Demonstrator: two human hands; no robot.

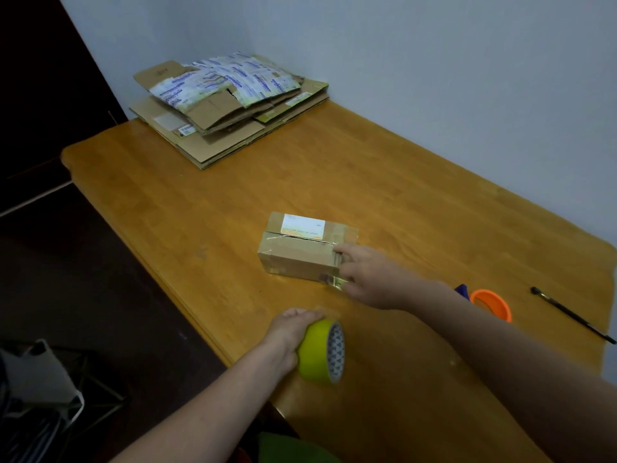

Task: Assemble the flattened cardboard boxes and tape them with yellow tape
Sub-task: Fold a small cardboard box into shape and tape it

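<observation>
Yellow tape roll (pixel 320 350) is held nearest the camera, gripped from its left side by the left hand (pixel 290 332). The patterned core faces right, and the roll is seen on edge at the near tabletop (pixel 200 212) edge. Contact with the wood cannot be judged.

Assembled cardboard box (pixel 300 255) is set mid-tabletop, beyond the roll. Its long axis runs left to right across the view, with the right end angled slightly away. A white label is seen on the far part of the top face. The right hand (pixel 370 279) is laid against the right end, fingers fairly straight and pressing. Glossy yellowish tape is visible at the near right corner.

Flattened cardboard stack (pixel 230 108) is noted at the far left corner, by the wall. An orange ring (pixel 492 304) and a blue object (pixel 462 290) are partly hidden behind the right forearm. A black pen-like stick (pixel 571 314) lies further right.
</observation>
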